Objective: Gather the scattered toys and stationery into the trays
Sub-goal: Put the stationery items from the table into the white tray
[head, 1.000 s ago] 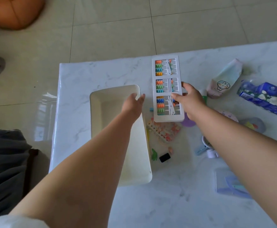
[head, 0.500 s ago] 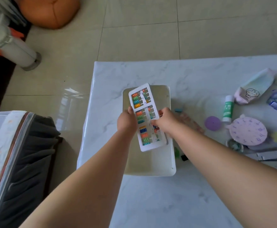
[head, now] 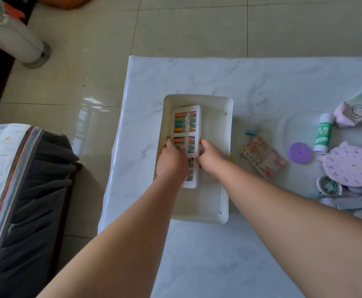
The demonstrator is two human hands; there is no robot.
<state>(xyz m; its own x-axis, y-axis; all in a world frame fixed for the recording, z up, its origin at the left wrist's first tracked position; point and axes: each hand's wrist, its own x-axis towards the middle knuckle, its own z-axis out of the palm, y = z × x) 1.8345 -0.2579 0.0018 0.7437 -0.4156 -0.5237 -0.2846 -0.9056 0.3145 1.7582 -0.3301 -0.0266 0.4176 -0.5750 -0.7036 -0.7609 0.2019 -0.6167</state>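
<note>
The white-framed abacus toy [head: 186, 125], its rods strung with orange, green, blue and yellow beads, lies lengthwise inside the cream rectangular tray [head: 227, 151] near the middle of the frame, along the tray's left side. Both hands hold it at mid-length: the left hand [head: 171, 162] grips its left edge with fingers curled over the frame, and the right hand [head: 211, 160] pinches its right edge with the thumb on top, so the lower half of the toy sits between and partly under the two hands while the upper section shows clear above them. Whether the abacus touches the tray floor cannot be told. The tray rests on a white marble-patterned table [head: 261, 82]. To the right of the tray, apart from it, lie a small blue piece [head: 251, 132] and a flat pink patterned packet [head: 263, 158], tilted. Further right sit a purple disc [head: 299, 152] and a green-and-white glue stick [head: 323, 132], whose label is too blurred to read. At the right edge is a round pink clock face [head: 350, 167] ringed with purple numerals, blurred, and above it a pastel pencil pouch [head: 360, 106] with a cartoon bunny drawing. A small round container [head: 328, 187] lies below the clock face. On the beige tiled floor [head: 175, 29], a white cylinder [head: 19, 44] stands at upper left.
</note>
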